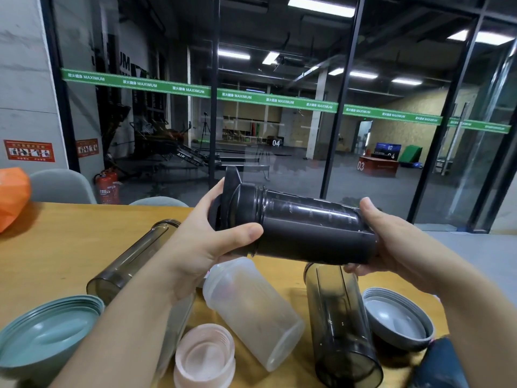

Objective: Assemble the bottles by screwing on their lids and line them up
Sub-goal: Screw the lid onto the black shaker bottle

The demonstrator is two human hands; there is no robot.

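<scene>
I hold a dark smoky bottle point(313, 225) sideways above the table. My left hand point(207, 242) wraps its black flip-top lid point(235, 203), which sits on the bottle's neck. My right hand point(391, 242) grips the bottle's base. Below lie a frosted clear bottle point(251, 309), a dark grey bottle point(341, 326) and a long smoky bottle point(131, 259), all without lids. A pink lid point(204, 357), a teal lid point(47, 334) and a grey lid point(397, 323) rest upside down on the wooden table point(64, 236).
An orange object point(11, 197) sits at the table's far left. Two pale chair backs point(61, 186) stand behind the table. A glass wall point(279, 107) lies beyond. A dark blue item point(442, 365) shows at the lower right.
</scene>
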